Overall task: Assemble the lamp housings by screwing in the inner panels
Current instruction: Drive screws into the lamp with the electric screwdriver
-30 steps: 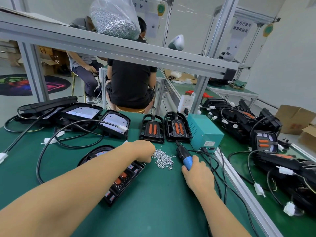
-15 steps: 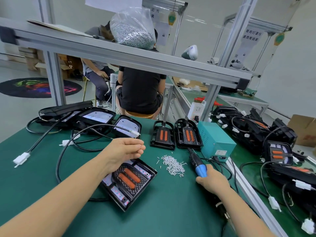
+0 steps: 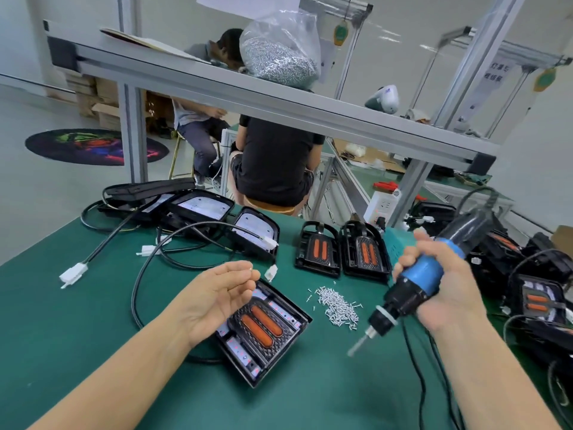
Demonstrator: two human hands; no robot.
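One housing (image 3: 263, 332) with two orange strips lies on the green worktop (image 3: 93, 321), partly under the left hand (image 3: 217, 293), which pinches one screw (image 3: 250, 269). The right hand (image 3: 446, 283) grips one driver (image 3: 418, 280). A screw pile (image 3: 338, 305) lies between the hands; two more housings (image 3: 341, 251) stand behind.

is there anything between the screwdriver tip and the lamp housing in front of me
Nothing visible. The electric screwdriver, gripped in the right hand, has its bit in open air right of the lamp housing. The loose screws lie farther back; the left hand hovers over the housing's far-left end.
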